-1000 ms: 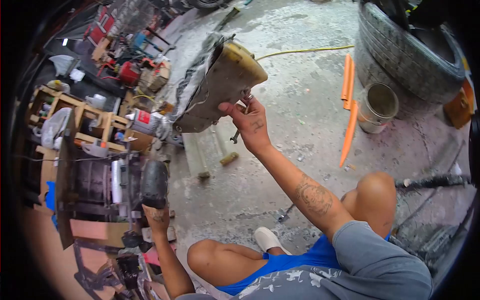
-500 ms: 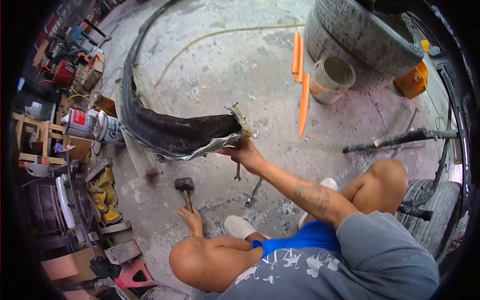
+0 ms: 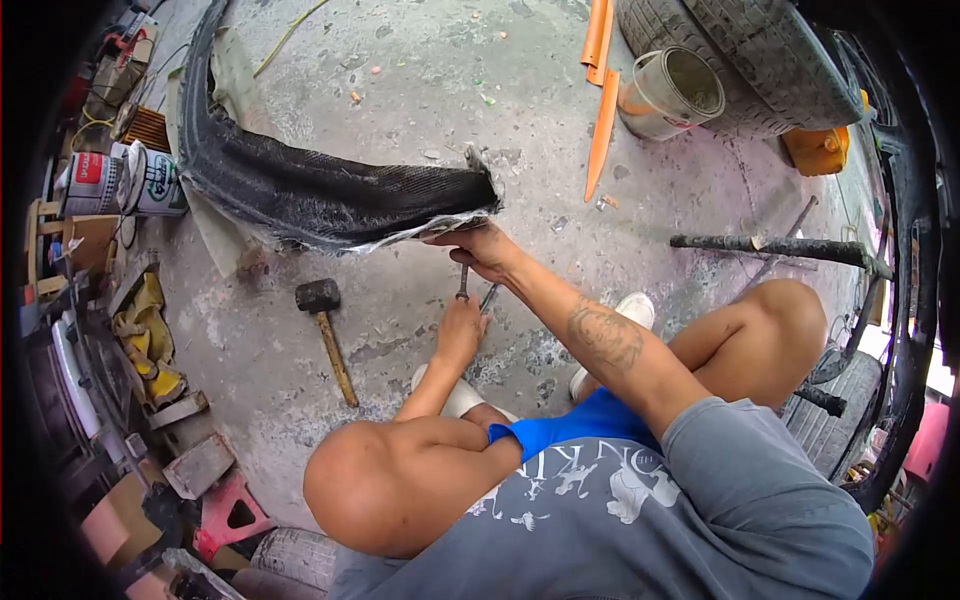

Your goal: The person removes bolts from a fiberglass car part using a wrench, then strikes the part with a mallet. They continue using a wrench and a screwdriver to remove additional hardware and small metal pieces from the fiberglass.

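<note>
A long curved black plastic piece (image 3: 330, 195), like a car bumper part with a ragged edge, stretches across the upper left. My right hand (image 3: 485, 250) is closed on its near end from below. Just beneath, my left hand (image 3: 460, 330) is wrapped round the lower part of a metal tool that looks like a wrench (image 3: 462, 280), its upper end close to my right fingers. Another thin metal tool (image 3: 489, 297) shows partly behind my left hand. On the floor to the left lies a black-headed mallet (image 3: 335, 350) with a wooden handle.
Orange strips (image 3: 605, 135) lie by a used paint can (image 3: 670, 92) and stacked tyres (image 3: 740, 60). To the right are a black bar (image 3: 770, 245) and an orange jug (image 3: 818, 150). Paint tins (image 3: 150, 180), a yellow cloth (image 3: 150, 335) and a pink stand (image 3: 225, 510) line the left.
My left hand has let go of the mallet, leaving it on the floor, and moved right to grip the wrench-like tool below my right hand. The view has shifted.
</note>
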A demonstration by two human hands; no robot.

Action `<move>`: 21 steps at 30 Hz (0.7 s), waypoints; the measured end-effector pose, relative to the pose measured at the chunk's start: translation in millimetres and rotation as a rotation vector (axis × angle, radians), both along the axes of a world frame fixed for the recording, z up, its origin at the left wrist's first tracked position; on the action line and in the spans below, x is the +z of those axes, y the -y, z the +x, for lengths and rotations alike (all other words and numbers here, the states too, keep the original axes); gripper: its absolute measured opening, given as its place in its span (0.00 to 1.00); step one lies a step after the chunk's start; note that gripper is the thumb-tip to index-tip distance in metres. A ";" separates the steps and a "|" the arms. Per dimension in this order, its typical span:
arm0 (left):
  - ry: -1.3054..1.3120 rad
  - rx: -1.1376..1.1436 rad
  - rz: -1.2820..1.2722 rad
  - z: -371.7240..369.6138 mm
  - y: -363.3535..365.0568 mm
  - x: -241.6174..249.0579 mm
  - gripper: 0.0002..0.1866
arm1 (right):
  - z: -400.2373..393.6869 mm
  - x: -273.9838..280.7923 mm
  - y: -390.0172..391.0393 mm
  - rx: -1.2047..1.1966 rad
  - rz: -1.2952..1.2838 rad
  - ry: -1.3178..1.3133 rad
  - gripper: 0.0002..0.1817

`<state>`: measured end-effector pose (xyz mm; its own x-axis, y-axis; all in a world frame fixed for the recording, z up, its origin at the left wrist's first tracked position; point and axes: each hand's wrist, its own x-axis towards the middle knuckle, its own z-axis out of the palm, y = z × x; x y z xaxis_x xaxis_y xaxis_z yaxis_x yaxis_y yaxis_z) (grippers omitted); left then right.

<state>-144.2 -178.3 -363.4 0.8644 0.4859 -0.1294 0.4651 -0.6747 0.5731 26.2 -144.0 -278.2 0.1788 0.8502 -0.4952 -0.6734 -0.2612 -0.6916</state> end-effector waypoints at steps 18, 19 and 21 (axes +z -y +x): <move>0.052 0.260 -0.698 -69.7 -56.1 78.3 0.10 | 66.5 -59.0 70.5 0.186 -0.478 0.150 0.16; 0.019 0.309 -0.764 -70.6 -68.9 94.5 0.10 | 79.6 -68.5 66.7 0.063 -0.559 0.211 0.17; -0.021 0.328 -0.763 -60.7 -96.2 136.3 0.10 | 101.8 -68.4 58.4 -0.194 -0.573 0.190 0.19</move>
